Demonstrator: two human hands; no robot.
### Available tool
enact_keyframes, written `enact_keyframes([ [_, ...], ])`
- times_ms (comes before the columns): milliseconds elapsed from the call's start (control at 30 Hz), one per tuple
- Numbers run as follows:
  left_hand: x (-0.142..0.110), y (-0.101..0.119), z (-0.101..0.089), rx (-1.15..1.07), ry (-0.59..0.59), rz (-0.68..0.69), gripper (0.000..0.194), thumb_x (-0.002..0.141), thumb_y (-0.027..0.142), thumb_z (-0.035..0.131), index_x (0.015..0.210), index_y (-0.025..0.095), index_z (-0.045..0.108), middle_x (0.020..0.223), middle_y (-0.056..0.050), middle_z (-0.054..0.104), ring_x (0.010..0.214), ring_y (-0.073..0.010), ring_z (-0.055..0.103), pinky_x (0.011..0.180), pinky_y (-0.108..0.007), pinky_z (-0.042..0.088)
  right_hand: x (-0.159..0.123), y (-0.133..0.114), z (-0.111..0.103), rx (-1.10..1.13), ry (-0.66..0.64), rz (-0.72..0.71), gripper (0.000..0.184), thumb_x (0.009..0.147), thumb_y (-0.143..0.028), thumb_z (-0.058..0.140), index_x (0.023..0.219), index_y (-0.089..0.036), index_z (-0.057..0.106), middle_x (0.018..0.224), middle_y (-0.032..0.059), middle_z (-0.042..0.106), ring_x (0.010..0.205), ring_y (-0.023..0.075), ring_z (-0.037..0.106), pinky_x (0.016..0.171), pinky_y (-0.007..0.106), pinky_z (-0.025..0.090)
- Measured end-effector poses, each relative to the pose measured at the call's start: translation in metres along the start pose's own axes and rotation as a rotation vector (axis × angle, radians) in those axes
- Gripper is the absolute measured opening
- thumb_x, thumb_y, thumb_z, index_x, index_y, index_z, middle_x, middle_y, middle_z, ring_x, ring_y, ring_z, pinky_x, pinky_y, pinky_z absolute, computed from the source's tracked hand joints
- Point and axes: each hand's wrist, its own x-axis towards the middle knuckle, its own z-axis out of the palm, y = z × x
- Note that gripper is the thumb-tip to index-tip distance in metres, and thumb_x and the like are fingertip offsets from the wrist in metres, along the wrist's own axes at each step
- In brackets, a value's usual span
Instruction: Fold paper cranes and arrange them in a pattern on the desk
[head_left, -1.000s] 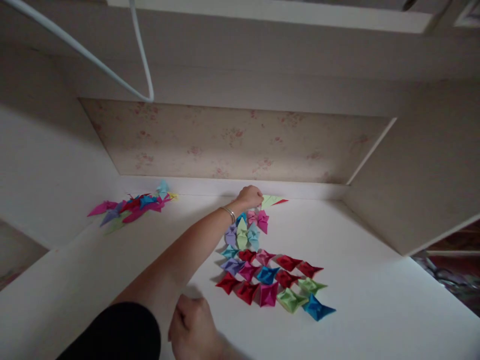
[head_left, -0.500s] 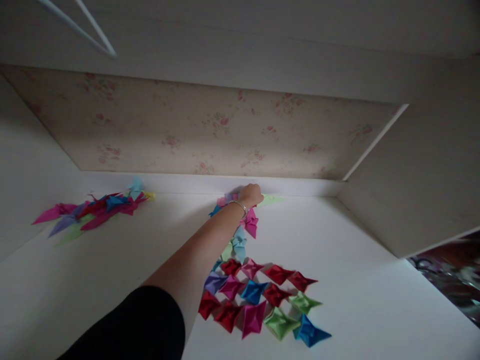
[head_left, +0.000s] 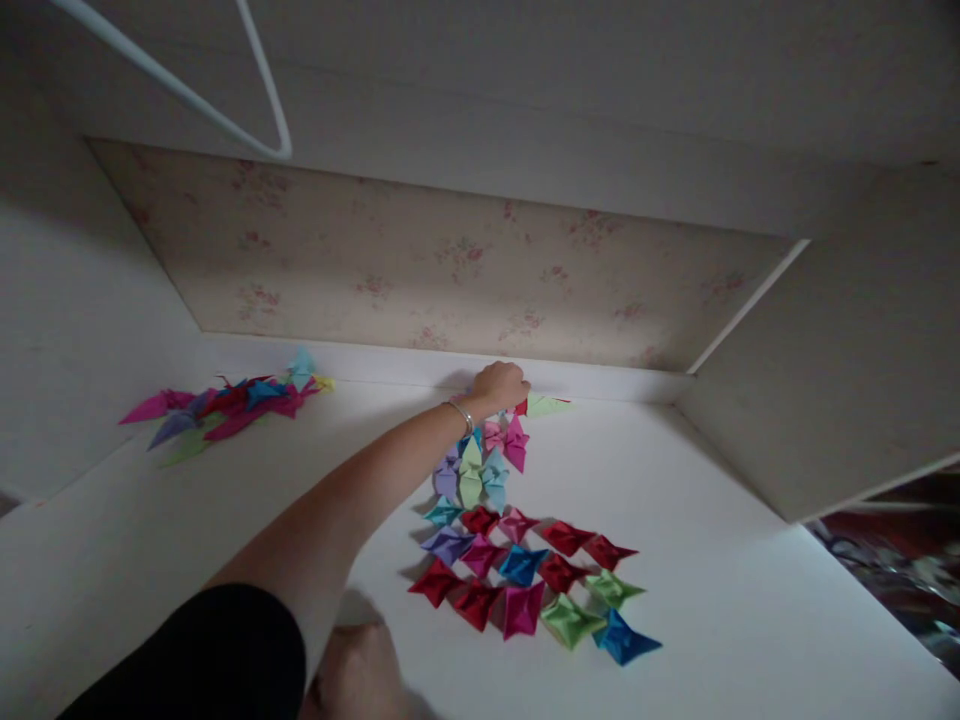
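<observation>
My left hand (head_left: 501, 388), with a bracelet on its wrist, reaches to the back edge of the white surface. Its fingers are curled down onto the origami paper pieces there, the fingertips hidden. Beside them show a bit of red paper (head_left: 522, 407) and a light green piece (head_left: 547, 405). Near the wrist lie a magenta origami piece (head_left: 516, 442) and pale blue, green and purple ones. Under the left forearm, at the bottom, my right hand (head_left: 361, 672) is closed and blurred; what it holds, if anything, is hidden.
Rows of red, blue, green and pink origami pieces (head_left: 519, 566) lie in front. A loose pile of folded paper pieces (head_left: 240, 405) rests at the back left. Side panels and a flowered back panel (head_left: 450, 270) enclose the surface. A white wire loop (head_left: 279, 130) hangs overhead.
The view has shifted a little, and my left forearm has swung left, uncovering more pieces. My right hand has come into view at the bottom.
</observation>
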Motion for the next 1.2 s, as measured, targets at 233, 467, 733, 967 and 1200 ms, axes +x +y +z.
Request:
enact_keyframes([
  [233,-0.146,-0.067,-0.042,-0.200,0.111,-0.044,0.044,0.084,0.042,0.040,0.058,0.015,0.063,0.054,0.000,0.054,0.056,-0.0135,0.050,0.053,-0.024,0.029,-0.005,-0.015,-0.015,0.092,0.069,-0.001,0.032,0.089,-0.024,0.044,0.062,-0.018,0.060,0.056,-0.0015,0.059,0.048,0.0091,0.053,0.046,0.020,0.031],
  [467,-0.287,-0.114,-0.009,-0.727,0.150,-0.362,0.034,0.071,0.036,0.049,0.046,0.020,0.031,0.048,0.006,0.022,0.051,-0.0101,0.029,0.049,-0.025,0.018,-0.008,-0.017,-0.020,0.503,0.053,0.133,0.033,0.084,-0.031,0.051,0.055,-0.016,0.057,0.046,-0.0047,0.045,0.044,0.0077,0.039,0.044,0.020,0.029],
  [733,-0.305,-0.110,-0.003,-0.946,-0.005,-0.359,0.025,0.063,0.029,0.050,0.044,0.019,0.036,0.047,0.006,0.028,0.051,-0.0097,0.029,0.048,-0.024,0.020,-0.012,-0.015,-0.022,0.554,0.014,0.166,0.027,0.077,-0.028,0.056,0.053,-0.015,0.060,0.042,-0.0046,0.046,0.039,0.0070,0.034,0.041,0.022,0.023],
  [967,-0.308,-0.117,-0.001,-0.984,-0.025,-0.292,0.027,0.065,0.029,0.051,0.046,0.018,0.036,0.046,0.007,0.028,0.049,-0.0088,0.027,0.048,-0.023,0.022,-0.014,-0.015,-0.017,0.427,0.016,0.082,0.036,0.083,-0.031,0.054,0.050,-0.016,0.053,0.045,-0.0045,0.043,0.043,0.0077,0.033,0.043,0.023,0.023],
  [1200,-0.307,-0.118,-0.001,-0.927,-0.035,-0.286,0.028,0.066,0.029,0.051,0.045,0.018,0.035,0.046,0.007,0.025,0.051,-0.0093,0.027,0.048,-0.024,0.020,-0.016,-0.017,-0.017,0.292,0.015,0.031,0.040,0.086,-0.033,0.050,0.049,-0.018,0.044,0.047,-0.0047,0.040,0.045,0.0081,0.032,0.044,0.024,0.022],
])
